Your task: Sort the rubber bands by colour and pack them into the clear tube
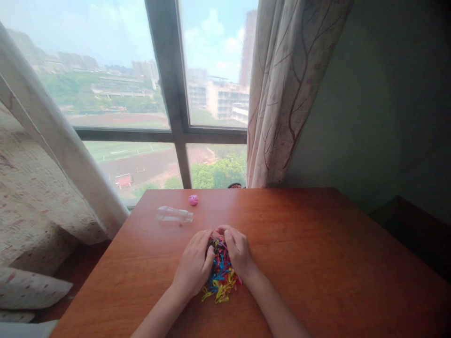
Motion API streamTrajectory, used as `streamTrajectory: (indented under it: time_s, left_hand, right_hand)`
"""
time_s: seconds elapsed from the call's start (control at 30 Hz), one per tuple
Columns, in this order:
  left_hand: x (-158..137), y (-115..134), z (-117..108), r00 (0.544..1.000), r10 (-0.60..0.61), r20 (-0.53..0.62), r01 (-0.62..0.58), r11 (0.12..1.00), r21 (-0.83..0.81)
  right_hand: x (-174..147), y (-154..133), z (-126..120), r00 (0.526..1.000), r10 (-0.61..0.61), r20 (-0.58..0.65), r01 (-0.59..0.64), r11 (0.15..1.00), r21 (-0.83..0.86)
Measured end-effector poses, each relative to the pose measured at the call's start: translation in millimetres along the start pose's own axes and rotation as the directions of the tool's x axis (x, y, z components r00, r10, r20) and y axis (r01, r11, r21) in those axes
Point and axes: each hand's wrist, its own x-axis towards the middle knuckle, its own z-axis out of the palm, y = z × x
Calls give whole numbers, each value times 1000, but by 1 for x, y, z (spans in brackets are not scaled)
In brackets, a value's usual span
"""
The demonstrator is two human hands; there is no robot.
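A heap of small looped plastic pieces (221,272) in yellow, blue, red, pink and black lies on the wooden table in front of me. They look like safety-pin-shaped clips, though single ones are hard to make out. My left hand (196,260) curves along the heap's left side, its thumb apart from the fingers and touching the pieces. On the other side, my right hand (239,251) is cupped against the heap with its thumb lying over the edge. The fingertips of both hands come close together at the far end. Neither hand grips a piece that I can see.
Beyond my left hand a clear plastic bottle (173,214) lies on its side, its mouth to the right. Behind it sits a small pink ball-like thing (193,200). The brown table (299,244) ends at a window (211,141) framed by patterned curtains (278,94).
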Motion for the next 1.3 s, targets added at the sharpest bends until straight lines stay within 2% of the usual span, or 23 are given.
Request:
streamTrajectory:
  time_s: [0.1, 0.3, 0.47, 0.63, 0.77, 0.97, 1.17, 1.3]
  left_hand:
    - [1, 3, 3, 1000, -26, -5, 26, 999, -31]
    - [8, 18, 24, 990, -131, -57, 122, 983, -139]
    - [12, 26, 36, 966, -245, -80, 212, 932, -295]
    - [10, 23, 34, 949, -311, -46, 251, 837, -486]
    - [9, 12, 23, 939, -341, -37, 263, 786, -559]
    - [7, -4, 5, 934, -351, -70, 264, 808, -526]
    - [7, -6, 5, 950, -297, -94, 230, 873, -431]
    - [18, -7, 6, 974, -214, -67, 180, 923, -340]
  right_hand:
    - [-2, 9, -6, 989, 90, -118, -88, 996, 21]
    - [-7, 14, -1, 987, 63, -148, -71, 996, -46]
    - [-7, 11, 0, 991, 41, -130, -47, 998, -38]
    - [-7, 9, 2, 987, 47, -151, -57, 997, -58]
    - [-4, 8, 10, 984, 61, -167, -78, 992, -97]
    - [3, 2, 24, 994, 34, -107, -46, 993, -111]
    - [11, -4, 10, 991, -40, 128, 46, 998, -48]
    - [12, 4, -5, 999, -3, 54, 5, 1000, -28]
